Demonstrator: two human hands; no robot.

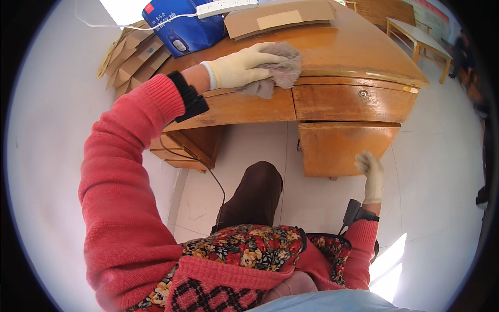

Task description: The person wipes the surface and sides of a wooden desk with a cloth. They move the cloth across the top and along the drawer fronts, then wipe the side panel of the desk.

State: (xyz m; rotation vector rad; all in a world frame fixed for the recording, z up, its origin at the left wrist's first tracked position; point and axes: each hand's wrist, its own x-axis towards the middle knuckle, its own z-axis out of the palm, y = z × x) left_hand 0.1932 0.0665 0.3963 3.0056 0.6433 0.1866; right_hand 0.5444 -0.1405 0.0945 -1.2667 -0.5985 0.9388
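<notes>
My left hand (243, 67), in a cream knit glove, presses a crumpled grey-brown cloth (286, 64) onto the front edge of a wooden desk (351, 46). Part of the cloth hangs over that edge. My right hand (372, 175), gloved too, hangs low at the right, in front of or against the lower drawer front (339, 144); whether it touches is unclear. Its fingers are loosely bent and hold nothing visible. Above that drawer is another drawer (331, 101) with a round metal lock.
On the desk's far side are a blue bag (195, 33), a white power strip (226, 7) and a cardboard box (280, 19). Folded cardboard (136, 58) leans at the left by the wall. A low table (421, 37) and people stand far right. A black cable trails from my left wrist.
</notes>
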